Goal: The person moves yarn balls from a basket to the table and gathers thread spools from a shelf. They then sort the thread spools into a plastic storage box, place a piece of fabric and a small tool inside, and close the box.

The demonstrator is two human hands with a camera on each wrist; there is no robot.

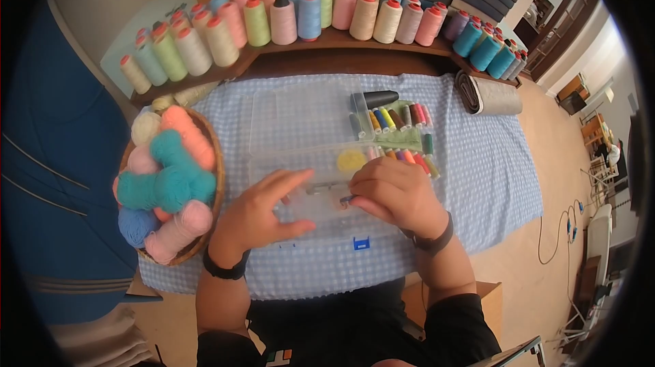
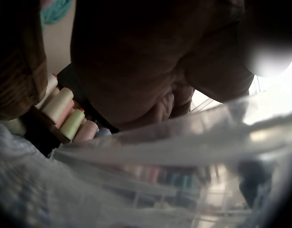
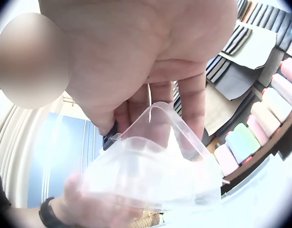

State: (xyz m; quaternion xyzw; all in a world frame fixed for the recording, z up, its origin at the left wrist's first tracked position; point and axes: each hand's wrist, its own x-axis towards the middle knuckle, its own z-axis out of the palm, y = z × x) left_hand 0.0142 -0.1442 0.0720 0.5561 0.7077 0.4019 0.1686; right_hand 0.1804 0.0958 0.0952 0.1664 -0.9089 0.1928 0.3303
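Observation:
My right hand (image 1: pixel 399 193) pinches a small dark blue piece (image 1: pixel 346 200) between thumb and fingers, over the near part of a clear plastic box. In the right wrist view the dark piece (image 3: pixel 109 136) shows at the thumb tip, beside the clear plastic edge (image 3: pixel 136 126). My left hand (image 1: pixel 263 213) is at the box's left side, thumb and fingers spread apart; whether it touches the plastic I cannot tell. The box's clear panel (image 1: pixel 300 118) lies farther back. A yellow round thing (image 1: pixel 351 160) shows near my right hand. Another blue piece (image 1: pixel 361 243) lies on the checked cloth.
A basket rim (image 1: pixel 220 183) surrounds yarn balls at the left. Small thread spools (image 1: pixel 394 118) and a black object (image 1: pixel 379 99) lie behind my right hand. Large thread cones (image 1: pixel 310 16) line the back shelf. A rolled grey cloth (image 1: pixel 498 96) lies at the back right.

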